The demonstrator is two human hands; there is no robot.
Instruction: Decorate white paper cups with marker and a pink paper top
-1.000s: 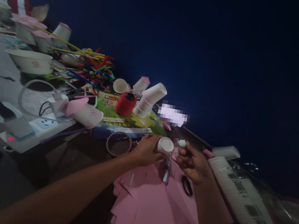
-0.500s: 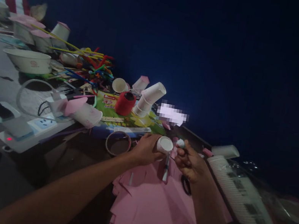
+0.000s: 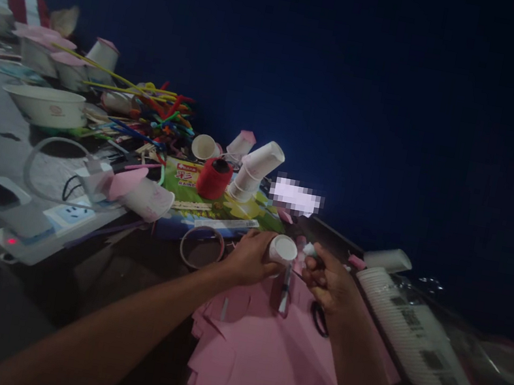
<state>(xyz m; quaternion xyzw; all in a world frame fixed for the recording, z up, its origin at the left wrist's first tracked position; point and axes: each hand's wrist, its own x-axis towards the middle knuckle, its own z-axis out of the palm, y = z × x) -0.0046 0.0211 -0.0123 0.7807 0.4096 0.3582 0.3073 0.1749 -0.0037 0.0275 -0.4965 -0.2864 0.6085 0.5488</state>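
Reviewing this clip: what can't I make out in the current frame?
All in the head view:
- Small white thing: partly covered by the right hand; its identity is unclear.
- White cup: its side is partly hidden by the left hand.
- Black loop: partly behind the right forearm.
- Bright patch: pixelated, content unreadable.
- Pink sheets: cut off by the bottom edge.

The left hand (image 3: 252,258) and the right hand (image 3: 331,282) are bare, with slender fingers. Both narrow at the wrist, joining a long, uncovered left forearm (image 3: 123,328) and an equally uncovered right forearm (image 3: 361,377), each broadening toward the bottom edge. Dim light blurs the nails and finer skin detail.
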